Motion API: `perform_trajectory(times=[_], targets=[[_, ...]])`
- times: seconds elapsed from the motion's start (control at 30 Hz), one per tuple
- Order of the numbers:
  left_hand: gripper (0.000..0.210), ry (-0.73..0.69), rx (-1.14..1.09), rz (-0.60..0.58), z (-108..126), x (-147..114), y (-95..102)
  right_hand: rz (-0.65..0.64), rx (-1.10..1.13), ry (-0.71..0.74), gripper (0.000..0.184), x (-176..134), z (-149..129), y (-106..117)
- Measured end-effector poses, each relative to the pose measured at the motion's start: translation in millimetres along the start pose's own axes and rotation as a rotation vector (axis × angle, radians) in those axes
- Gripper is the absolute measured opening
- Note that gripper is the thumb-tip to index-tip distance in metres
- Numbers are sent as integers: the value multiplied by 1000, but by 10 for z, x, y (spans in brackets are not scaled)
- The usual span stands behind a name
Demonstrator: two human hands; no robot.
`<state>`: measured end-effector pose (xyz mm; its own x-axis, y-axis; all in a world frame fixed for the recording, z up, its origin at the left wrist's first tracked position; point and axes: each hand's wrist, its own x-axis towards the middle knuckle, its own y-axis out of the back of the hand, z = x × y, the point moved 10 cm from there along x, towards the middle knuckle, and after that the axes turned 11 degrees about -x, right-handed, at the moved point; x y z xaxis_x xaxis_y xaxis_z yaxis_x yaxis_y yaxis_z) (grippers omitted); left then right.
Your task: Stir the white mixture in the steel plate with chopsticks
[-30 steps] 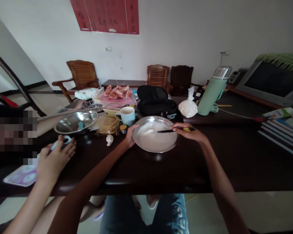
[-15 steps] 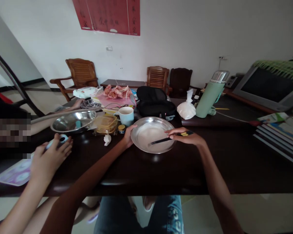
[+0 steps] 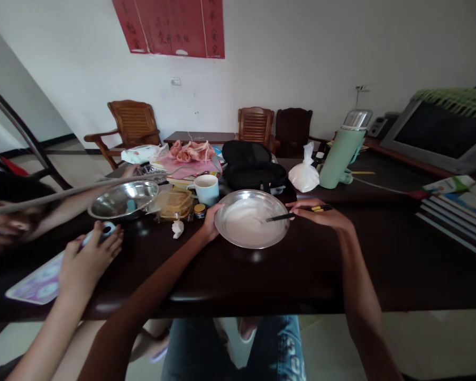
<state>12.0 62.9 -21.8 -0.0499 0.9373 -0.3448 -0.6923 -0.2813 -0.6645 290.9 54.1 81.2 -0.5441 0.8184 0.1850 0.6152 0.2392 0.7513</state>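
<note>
A shiny metal bowl (image 3: 254, 245) on the dark table holds a pale, milky pink mixture (image 3: 241, 225). My left hand (image 3: 212, 222) grips the bowl's left rim, its fingers closed on the edge. In my right hand (image 3: 317, 212), above the right rim, are black chopsticks (image 3: 280, 217) with gold bands near their upper end. Their lower tips dip into the mixture near the bowl's middle. Behind the bowl lies an open black case (image 3: 254, 169). A tied plastic bag of white powder (image 3: 303, 177) sits behind my right hand.
To the left stand a light blue mug (image 3: 206, 189), a small jar (image 3: 200, 210), a plastic food box (image 3: 175, 205), crumpled tissue (image 3: 177, 228) and another metal bowl (image 3: 103, 212). A nearby person's hand (image 3: 83, 267) rests on a patterned board (image 3: 39, 280). A green thermos (image 3: 337, 153) and books (image 3: 456, 217) are right.
My right hand has moved right with the chopsticks, whose tips slid from the left of the mixture toward its middle. My left hand stays on the rim. The view has shifted slightly.
</note>
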Motion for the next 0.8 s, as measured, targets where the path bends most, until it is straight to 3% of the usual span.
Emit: perform_trajectory(times=[0.1,0.27,0.43,0.6,0.73,0.8], targets=[[10,-1,1,-14,-4,25,10,-102,16,11,48,-3,-25,-112],[14,-13,7,-17,8,11,0,-8,-7,-4,45,9,-3,-29],[12,-11,-5,3,-3,3,0,-126,3,41,44,-5,-41,-136],[11,-2,-18,-27,-4,-1,-39,-9,-37,38,44,-1,-8,4],[9,5,-13,-15,-5,-12,-56,-92,-16,57,42,-10,-13,-78],[13,-3,-19,-16,4,-23,-65,-75,-17,50,42,12,-4,-90]])
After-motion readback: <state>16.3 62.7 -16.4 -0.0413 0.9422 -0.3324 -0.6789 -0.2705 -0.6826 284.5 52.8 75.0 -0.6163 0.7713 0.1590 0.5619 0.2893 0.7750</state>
